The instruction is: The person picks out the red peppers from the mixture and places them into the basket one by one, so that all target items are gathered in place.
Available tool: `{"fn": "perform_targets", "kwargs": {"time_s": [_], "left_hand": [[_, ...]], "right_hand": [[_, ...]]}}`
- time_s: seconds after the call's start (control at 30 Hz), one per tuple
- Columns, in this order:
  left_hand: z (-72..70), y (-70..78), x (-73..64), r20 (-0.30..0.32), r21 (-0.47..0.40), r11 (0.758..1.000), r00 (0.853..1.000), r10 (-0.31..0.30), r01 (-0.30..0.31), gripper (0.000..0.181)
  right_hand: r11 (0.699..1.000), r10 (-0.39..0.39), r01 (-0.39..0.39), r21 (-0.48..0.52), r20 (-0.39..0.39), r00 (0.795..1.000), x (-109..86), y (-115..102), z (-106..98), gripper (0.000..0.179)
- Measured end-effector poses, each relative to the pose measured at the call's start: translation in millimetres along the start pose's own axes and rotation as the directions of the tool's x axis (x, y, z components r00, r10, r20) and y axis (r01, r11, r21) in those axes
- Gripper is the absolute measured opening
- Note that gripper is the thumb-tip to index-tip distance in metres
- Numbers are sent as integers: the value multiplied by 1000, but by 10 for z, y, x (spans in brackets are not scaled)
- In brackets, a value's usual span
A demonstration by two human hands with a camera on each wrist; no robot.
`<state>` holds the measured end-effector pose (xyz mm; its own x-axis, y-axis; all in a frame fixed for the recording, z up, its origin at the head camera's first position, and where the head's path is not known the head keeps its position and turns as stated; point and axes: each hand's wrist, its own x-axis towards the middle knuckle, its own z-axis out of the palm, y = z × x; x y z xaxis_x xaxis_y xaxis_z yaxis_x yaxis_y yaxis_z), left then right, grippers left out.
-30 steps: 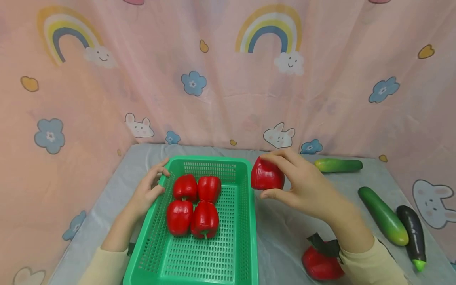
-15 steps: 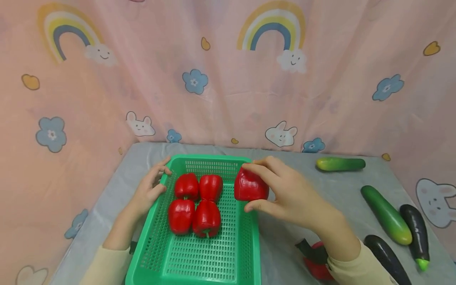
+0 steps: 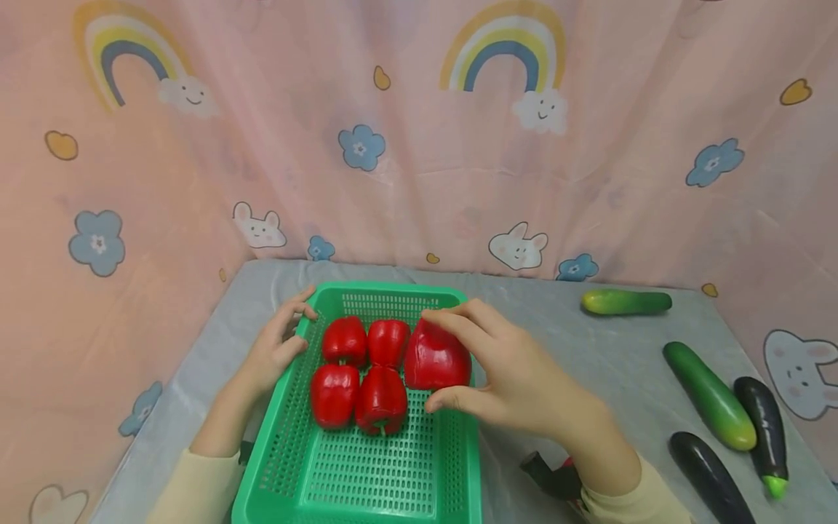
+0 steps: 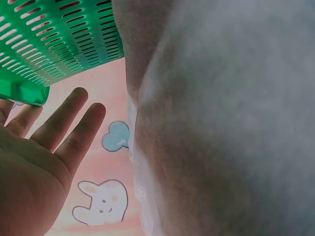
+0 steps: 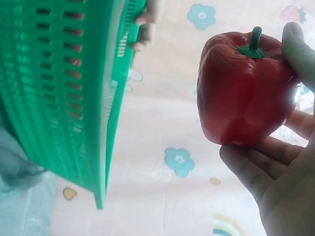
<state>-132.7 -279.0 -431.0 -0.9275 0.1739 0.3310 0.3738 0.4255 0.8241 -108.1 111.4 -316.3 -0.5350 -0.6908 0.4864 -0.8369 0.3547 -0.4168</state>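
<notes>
My right hand [image 3: 507, 371] holds a red bell pepper [image 3: 437, 358] over the right part of a green plastic basket [image 3: 386, 289], thumb on the near side and fingers on the far side. The right wrist view shows this bell pepper [image 5: 246, 93] with its green stem, held by the fingertips and thumb. Several other red bell peppers [image 3: 334, 395] sit grouped in the basket's left half. At the basket's left rim rests my left hand [image 3: 271, 346]. In the left wrist view, the left hand's fingers [image 4: 81, 135] are fairly straight beside the basket's rim.
To the right lie two cucumber-like green vegetables, one at the back [image 3: 626, 302] and one nearer [image 3: 710, 397]. Two dark eggplants [image 3: 762, 429] [image 3: 710, 477] lie beside and below it. Something red [image 3: 568, 462] shows slightly behind my right wrist. A patterned pink curtain [image 3: 419, 167] hangs behind the table.
My right hand has carried the bell pepper leftward and down, from outside the basket's right rim to over its inside, near the other peppers. The left hand stays at the rim.
</notes>
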Motion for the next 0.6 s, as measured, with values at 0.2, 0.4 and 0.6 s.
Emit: {"fn": "perform_targets", "kwargs": {"time_s": [0.2,0.4,0.6], "left_hand": [[-7,-2,11,4,-7,1000,1000,-5,5,33],[-11,-15,8,2,-8,1000,1000,-3,3,33],[-8,-34,9,1,-22,1000,1000,9,-9,32]], "right_hand": [[998,23,-25,63,31,999,24,-92,81,90],[994,32,-39,106,71,997,52,-166,198,87],[990,21,-34,135,91,996,83,-213,285,87]]}}
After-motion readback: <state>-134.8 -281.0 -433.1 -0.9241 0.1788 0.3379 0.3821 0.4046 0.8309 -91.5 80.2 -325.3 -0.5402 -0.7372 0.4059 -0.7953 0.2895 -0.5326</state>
